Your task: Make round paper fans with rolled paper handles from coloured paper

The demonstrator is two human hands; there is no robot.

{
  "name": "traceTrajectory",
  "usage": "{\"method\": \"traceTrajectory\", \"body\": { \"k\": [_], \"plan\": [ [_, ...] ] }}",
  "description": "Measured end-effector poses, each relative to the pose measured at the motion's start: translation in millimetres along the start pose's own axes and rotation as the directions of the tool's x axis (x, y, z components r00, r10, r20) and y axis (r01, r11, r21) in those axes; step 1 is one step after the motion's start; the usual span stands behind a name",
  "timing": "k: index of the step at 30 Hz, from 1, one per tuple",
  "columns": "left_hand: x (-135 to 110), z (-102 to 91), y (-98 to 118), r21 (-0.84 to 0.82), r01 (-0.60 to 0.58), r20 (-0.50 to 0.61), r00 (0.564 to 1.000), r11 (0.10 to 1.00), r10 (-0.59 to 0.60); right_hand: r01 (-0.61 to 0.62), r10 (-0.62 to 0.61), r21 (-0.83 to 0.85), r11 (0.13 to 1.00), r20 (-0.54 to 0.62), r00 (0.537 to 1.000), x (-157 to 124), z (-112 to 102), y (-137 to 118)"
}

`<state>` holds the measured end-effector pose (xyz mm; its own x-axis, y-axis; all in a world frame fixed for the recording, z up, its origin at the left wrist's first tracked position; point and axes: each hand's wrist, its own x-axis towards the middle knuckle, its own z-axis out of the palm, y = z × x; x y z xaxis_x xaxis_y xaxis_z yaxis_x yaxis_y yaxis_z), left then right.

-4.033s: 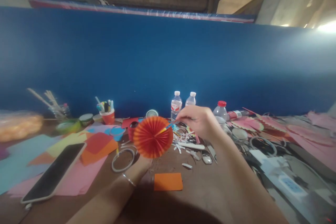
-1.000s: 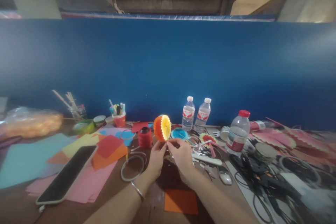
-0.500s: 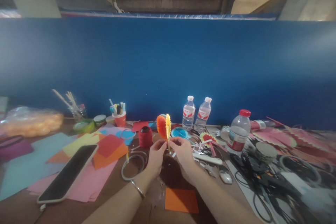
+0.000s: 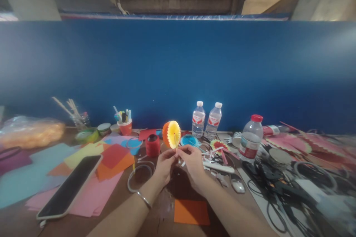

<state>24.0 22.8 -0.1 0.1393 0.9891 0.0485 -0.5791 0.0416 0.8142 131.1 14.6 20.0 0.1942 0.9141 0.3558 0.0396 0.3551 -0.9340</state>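
In the head view, a paper flower [image 4: 174, 134] stands upright at the middle of the table, made of a yellow pleated disc with an orange disc behind it. Its thin stem goes down into my fingertips. My left hand [image 4: 165, 163] is closed in a pinch at the stem's lower end. Beside it, my right hand [image 4: 191, 160] pinches the same spot, the fingertips of both hands touching. An orange paper sheet [image 4: 191, 212] lies on the table below my hands. A red thread spool [image 4: 152, 146] stands just left of the flower.
Coloured paper sheets [image 4: 91, 192] and a phone [image 4: 71, 185] spread over the left. Two water bottles [image 4: 198, 120] stand behind, a red-capped bottle [image 4: 251, 139] to the right. Black cables [image 4: 280, 189], a stapler-like white tool [image 4: 218, 167] and a blue paper rosette [image 4: 190, 140] lie rightward.
The paper flower has turned from nearly edge-on, so its yellow face now shows more fully. Both hands keep their pinch at the stem. The whole view has shifted slightly.
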Motion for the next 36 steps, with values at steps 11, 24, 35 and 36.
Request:
{"method": "traceTrajectory", "body": {
  "k": [11, 24, 35, 36],
  "plan": [
    [-2.7, -6.5, 14.4, -0.327, 0.182, 0.281, 0.956, 0.927, -0.088, -0.032, -0.04, -0.689, 0.724, -0.089, 0.995, 55.5, -83.8, -7.6],
    [-1.2, -9.6, 13.6, -0.329, 0.193, 0.281, 0.955, 0.924, -0.1, -0.039, 0.133, -0.884, 0.466, 0.026, 0.991, 54.3, -81.5, 46.9],
    [3.8, -11.0, 9.9, -0.274, 0.09, 0.131, 0.99, 0.958, -0.055, 0.001, -0.126, -0.639, 0.769, -0.15, 0.981, 47.5, -70.7, 18.0],
    [4.7, -11.8, 8.9, -0.265, 0.072, 0.108, 0.993, 0.961, -0.045, 0.021, -0.143, -0.603, 0.797, -0.155, 0.977, 44.7, -65.5, 12.0]
  ]
}}
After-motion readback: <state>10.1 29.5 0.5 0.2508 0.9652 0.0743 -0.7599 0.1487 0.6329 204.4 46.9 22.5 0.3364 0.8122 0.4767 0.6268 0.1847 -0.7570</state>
